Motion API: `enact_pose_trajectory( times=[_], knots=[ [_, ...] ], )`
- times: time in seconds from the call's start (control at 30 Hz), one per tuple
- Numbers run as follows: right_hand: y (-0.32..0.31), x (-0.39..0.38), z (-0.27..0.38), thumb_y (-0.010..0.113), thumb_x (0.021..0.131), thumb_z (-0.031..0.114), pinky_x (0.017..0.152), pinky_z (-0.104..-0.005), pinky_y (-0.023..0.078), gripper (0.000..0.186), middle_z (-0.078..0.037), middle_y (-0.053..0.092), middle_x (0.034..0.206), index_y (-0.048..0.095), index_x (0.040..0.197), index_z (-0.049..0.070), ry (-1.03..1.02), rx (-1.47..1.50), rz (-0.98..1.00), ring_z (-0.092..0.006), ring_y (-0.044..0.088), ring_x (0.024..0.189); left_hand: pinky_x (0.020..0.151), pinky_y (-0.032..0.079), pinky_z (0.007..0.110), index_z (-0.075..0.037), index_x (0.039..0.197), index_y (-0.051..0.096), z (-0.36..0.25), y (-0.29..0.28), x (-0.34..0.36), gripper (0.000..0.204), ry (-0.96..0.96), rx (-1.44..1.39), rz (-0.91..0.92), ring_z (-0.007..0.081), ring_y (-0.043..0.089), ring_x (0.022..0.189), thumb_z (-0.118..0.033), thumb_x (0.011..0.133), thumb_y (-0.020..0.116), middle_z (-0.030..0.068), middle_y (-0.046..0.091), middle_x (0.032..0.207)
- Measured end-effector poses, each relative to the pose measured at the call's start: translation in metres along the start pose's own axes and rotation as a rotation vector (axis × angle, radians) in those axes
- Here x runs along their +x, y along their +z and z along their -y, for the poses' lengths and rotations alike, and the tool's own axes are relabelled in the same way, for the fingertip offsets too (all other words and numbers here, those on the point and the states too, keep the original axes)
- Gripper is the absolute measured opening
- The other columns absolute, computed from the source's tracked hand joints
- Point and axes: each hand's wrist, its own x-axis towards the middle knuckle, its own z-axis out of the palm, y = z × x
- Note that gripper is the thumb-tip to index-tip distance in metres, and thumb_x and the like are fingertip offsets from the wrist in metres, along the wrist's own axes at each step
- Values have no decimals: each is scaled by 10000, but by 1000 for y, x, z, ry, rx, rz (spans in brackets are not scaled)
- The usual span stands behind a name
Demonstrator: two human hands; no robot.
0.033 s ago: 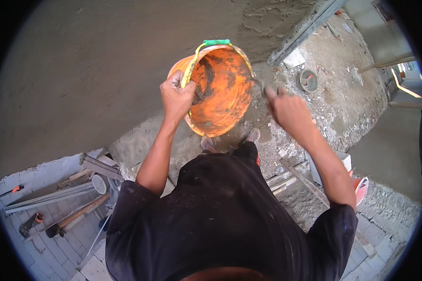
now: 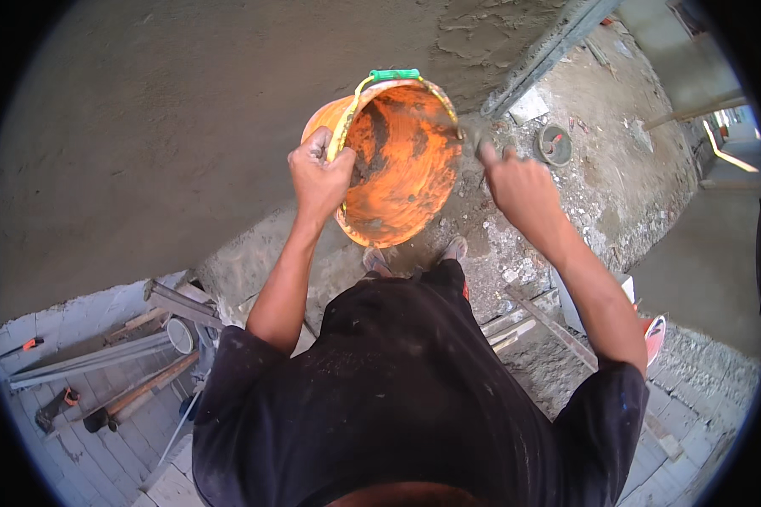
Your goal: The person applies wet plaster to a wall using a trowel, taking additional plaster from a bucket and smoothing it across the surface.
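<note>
Bucket (image 2: 393, 160), orange, tipped against the grey plastered wall (image 2: 144, 127), mouth turned toward the wearer, nearly emptied: only grey smears left inside. Gripped at the rim by the left hand (image 2: 320, 173), fingers clamped on the edge beside the yellow bail with its green grip. Right hand (image 2: 520, 186) closed around a mortar-caked tool at the far rim. No labels or signs made out. Metal profiles (image 2: 93, 359) lay on the floor, lower left.

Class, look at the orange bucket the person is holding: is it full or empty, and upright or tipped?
Nearly empty and tipped. The bucket shows its mouth to the camera, with only grey smears on bare orange walls. The left hand grips its rim.
</note>
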Motion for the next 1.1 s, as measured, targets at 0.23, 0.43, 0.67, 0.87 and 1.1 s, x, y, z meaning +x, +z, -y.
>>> enact_pose_trajectory(
  times=[0.23, 0.43, 0.67, 0.87, 1.1],
  knots=[
    [20, 2, 66, 473, 900, 106, 650, -471, 555, 372, -180, 659, 762, 489, 1253, -10, 5, 126, 137, -361, 688, 722, 496, 254, 230, -42, 676, 416, -21, -9, -25, 198, 144, -211, -227, 23, 315, 607, 42, 786, 556, -77, 359, 648],
    [-4, 48, 103, 454, 897, 91, 676, -484, 554, 378, -247, 612, 908, 469, 1252, -39, 15, 254, -320, -426, 668, 772, 495, 270, 232, -30, 689, 436, -16, -9, -24, 187, 247, -91, -286, 23, 326, 601, 45, 799, 568, -76, 376, 649],
    [32, 58, 97, 466, 889, 71, 776, -507, 535, 372, -261, 649, 954, 503, 1232, -68, 171, 518, -128, -430, 658, 859, 473, 274, 246, -23, 667, 430, -52, -23, -12, 200, 428, -10, -382, 34, 315, 567, 52, 778, 580, -40, 372, 590],
    [-9, 29, 80, 477, 873, 50, 783, -531, 523, 247, -293, 655, 936, 552, 1074, -72, 88, 536, -223, -424, 658, 921, 495, 272, 241, -30, 666, 428, -58, -22, -12, 215, 407, -52, -321, 43, 310, 581, 66, 784, 579, -42, 378, 616],
    [12, 20, 85, 495, 865, 52, 728, -503, 538, 196, -279, 661, 879, 549, 1002, -78, -34, 605, -178, -424, 666, 844, 508, 265, 223, -46, 670, 429, -80, -53, 8, 248, 491, -132, -236, 38, 322, 588, 38, 793, 627, -53, 375, 636]
  ],
)
